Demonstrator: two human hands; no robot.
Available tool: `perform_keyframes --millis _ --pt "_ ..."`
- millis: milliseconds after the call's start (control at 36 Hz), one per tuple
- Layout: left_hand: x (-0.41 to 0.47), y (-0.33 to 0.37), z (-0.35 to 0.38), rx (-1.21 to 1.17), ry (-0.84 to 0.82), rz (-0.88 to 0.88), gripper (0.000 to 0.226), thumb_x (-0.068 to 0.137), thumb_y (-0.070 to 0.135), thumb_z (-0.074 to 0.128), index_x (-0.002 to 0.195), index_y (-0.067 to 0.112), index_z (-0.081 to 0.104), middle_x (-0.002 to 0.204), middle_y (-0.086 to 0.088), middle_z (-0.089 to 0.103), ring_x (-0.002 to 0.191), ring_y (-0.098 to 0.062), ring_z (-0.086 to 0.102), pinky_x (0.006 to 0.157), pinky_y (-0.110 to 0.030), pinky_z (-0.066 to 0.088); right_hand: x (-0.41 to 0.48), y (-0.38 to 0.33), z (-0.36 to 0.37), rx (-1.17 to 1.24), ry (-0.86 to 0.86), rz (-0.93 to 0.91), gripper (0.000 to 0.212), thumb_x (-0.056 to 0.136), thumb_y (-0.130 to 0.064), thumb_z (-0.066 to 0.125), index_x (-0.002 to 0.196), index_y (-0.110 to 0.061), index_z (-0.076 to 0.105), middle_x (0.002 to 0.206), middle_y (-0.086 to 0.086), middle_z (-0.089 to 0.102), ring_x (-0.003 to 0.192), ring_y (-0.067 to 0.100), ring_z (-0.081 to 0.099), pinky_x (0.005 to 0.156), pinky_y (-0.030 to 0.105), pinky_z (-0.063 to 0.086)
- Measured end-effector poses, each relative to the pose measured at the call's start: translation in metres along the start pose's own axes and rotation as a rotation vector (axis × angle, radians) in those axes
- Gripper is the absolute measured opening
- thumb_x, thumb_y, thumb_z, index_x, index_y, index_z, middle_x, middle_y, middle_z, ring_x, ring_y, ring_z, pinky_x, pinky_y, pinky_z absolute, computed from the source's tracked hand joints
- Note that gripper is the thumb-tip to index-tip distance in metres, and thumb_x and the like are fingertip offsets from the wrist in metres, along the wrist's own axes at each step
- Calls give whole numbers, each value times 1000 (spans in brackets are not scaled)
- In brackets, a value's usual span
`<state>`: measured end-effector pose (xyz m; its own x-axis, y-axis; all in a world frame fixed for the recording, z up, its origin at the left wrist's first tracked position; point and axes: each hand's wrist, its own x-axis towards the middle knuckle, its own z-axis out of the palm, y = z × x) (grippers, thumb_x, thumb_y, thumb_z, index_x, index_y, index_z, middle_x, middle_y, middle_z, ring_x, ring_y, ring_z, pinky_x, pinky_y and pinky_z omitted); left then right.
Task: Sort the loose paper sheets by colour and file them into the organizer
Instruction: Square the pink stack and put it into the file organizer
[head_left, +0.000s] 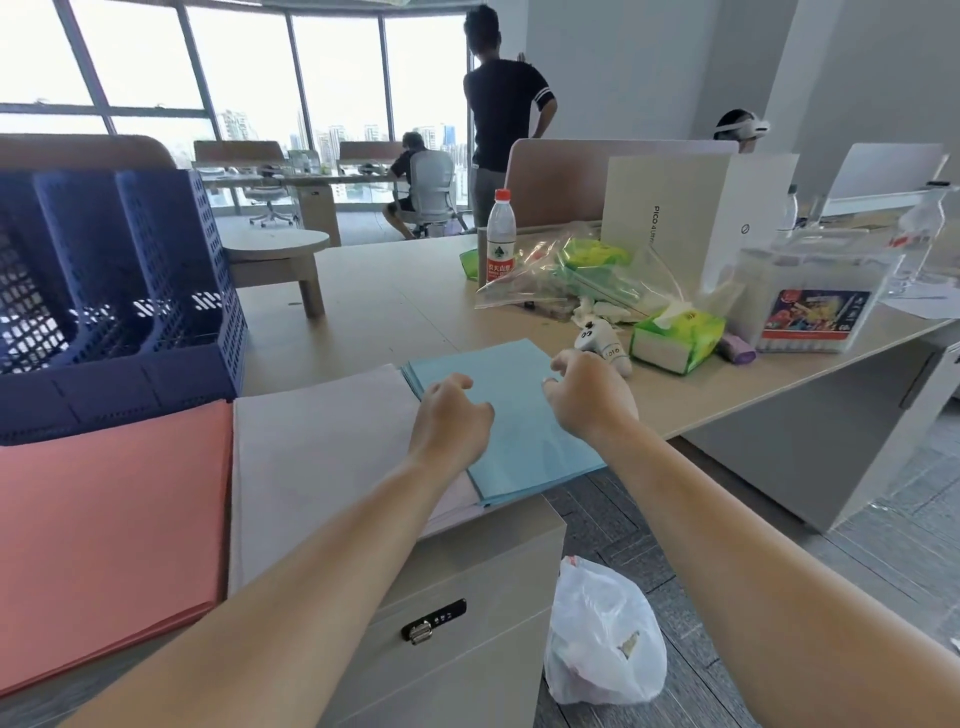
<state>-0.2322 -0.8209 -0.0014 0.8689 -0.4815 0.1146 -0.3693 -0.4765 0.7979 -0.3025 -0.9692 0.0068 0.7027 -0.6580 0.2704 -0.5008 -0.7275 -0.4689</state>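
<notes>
Blue sheet stack (511, 415) lies flat at the desk's near edge, organizer (119, 312) at its 10 o'clock; left hand (452, 418) and right hand (587, 400) poised over it, fingers loosely curled, gripping nothing; likely light, floppy, sheets sliding, so pinch opposite side edges

Three stacks of smooth, matt paper are pictured: a pink stack (109, 525) at near left, a pale grey stack (322, 447) beside it, a blue stack (498, 410) to the right; the navy organizer (130, 312) at far left is moulded in perforated plastic; the desk (395, 291) is finished in matt wood-look laminate; a crinkled, glossy white plastic bag (602, 634) is seen near right.
</notes>
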Motion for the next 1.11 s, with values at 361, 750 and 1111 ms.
perform_keyframes --millis 361,750,1111 --pt "-73 -19 -95 42 105 128 29 98 24 53 124 15 61 127 1 62 99 -13 55 77 -19 41 -83 -102 1 194 -35 -181 35 97 -29 58 127 -13 64 126 6 67 113 25 63 97 34 49" --pt "-128 -152 -277 136 317 -117 27 93 21 52 118 17 61 108 7 61 92 -11 54 69 -23 40 -168 -280 89 164 -307 -446 36 98 -35 54 131 -23 60 137 -3 57 118 21 57 99 33 44" --pt "-72 -243 -340 -104 354 -398 14 83 12 51 69 12 53 70 -2 53 61 -19 48 52 -26 29 -133 -339 175 -32 -399 -382 29 94 -31 51 114 -21 70 123 4 59 106 28 58 91 34 49"
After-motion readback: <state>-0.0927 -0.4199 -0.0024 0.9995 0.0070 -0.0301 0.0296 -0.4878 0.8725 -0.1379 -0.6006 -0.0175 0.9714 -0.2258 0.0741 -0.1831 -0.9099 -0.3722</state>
